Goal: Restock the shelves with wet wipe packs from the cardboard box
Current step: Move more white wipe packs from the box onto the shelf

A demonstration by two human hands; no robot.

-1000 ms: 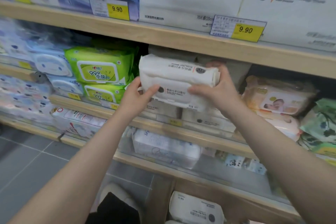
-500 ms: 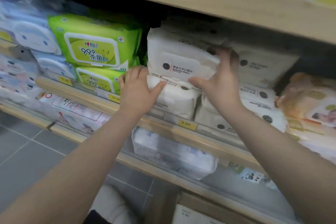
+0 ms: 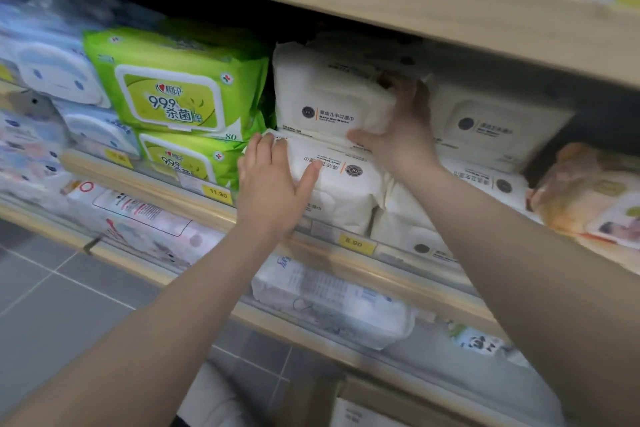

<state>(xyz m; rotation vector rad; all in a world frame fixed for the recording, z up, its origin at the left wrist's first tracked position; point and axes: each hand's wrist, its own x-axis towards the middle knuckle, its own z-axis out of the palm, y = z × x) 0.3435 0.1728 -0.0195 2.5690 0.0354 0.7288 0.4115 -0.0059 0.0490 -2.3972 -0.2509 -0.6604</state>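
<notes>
Far left of the wooden shelf (image 3: 194,204), a stack of pale blue packs (image 3: 59,80) is sitting there, pretty blurry. Next to those, two bright green packs (image 3: 176,94) are lying one on top of the other, with a yellow 11.90 tag (image 3: 217,193) on the shelf edge right under them.

Then the left hand (image 3: 273,191) is resting flat on the lower white wipe pack (image 3: 346,184), fingers straight and spread, thumb sticking out across the label. It's pressing on it, not grabbing.

Sitting right on top of that one is the upper white wipe pack (image 3: 325,97), already in on the shelf, squeezed in just beside the green ones. The right hand (image 3: 401,135) is gripping its right end, thumb underneath and fingers curling up round the side.

Further right, more white packs (image 3: 498,128) are stacking up, and an orange-ish baby pack (image 3: 588,191) is sitting at the far end. A yellow 8.90 tag (image 3: 354,243) is showing below the white stack.
</notes>
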